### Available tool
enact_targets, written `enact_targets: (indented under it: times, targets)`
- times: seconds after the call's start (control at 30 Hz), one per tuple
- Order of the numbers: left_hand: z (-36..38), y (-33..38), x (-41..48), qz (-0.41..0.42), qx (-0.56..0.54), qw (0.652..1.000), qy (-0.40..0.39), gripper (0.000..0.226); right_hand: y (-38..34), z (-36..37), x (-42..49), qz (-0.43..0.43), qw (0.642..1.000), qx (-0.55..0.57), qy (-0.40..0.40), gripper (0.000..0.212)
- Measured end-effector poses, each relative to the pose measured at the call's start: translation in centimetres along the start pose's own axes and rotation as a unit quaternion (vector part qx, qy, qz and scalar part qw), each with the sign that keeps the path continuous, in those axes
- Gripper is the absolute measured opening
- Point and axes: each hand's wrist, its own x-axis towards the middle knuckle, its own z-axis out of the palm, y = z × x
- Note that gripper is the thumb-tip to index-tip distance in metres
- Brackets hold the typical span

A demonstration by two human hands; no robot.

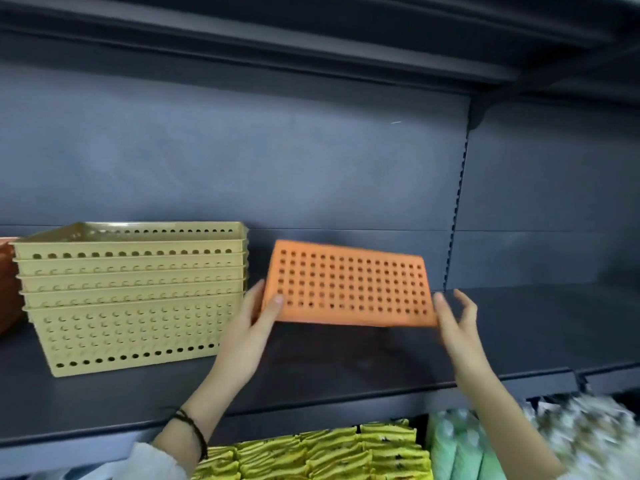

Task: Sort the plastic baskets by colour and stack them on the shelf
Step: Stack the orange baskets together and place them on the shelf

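- Left hand (252, 327) pinched the left end of the orange perforated basket (349, 285), tilted above the middle of the shelf (346, 372).
- Right hand (453, 317), fingers spread, touched its right end.

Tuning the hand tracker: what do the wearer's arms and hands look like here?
Both are bare: the left hand and the right hand show no gloves or rings. Thin dark cord bands circle the left wrist, with a pale sleeve cuff below them. The right forearm looks uncovered; motion blur hides its lower end.

I'm seeing the edge cutting off an orange stack (7, 285), packets (588, 431) blurring, and blur hiding the right grip's (457, 320) hold on the basket (348, 285).
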Motion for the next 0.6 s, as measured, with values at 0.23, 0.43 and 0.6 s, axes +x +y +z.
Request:
enact_targets:
  times: [0.23, 0.43, 0.6]
  targets:
    - [-1.7, 3.9, 1.4, 0.087, -0.093, 0.991, -0.045, 0.055, -4.3, -1.6, 0.2, -0.054, 0.981, 0.181, -0.039, 0.061]
    - [-0.5, 3.4, 0.0, -0.030, -0.323, 0.946, -0.006, 0.049, -3.4, -1.5, -1.4, -0.029, 0.968, 0.228, -0.097, 0.055]
    - [0.8, 2.9, -1.1, -0.088, -0.354, 0.931, 0.021, 0.033, -1.7, 2.1, -5.8, -0.017, 0.968, 0.206, -0.143, 0.057]
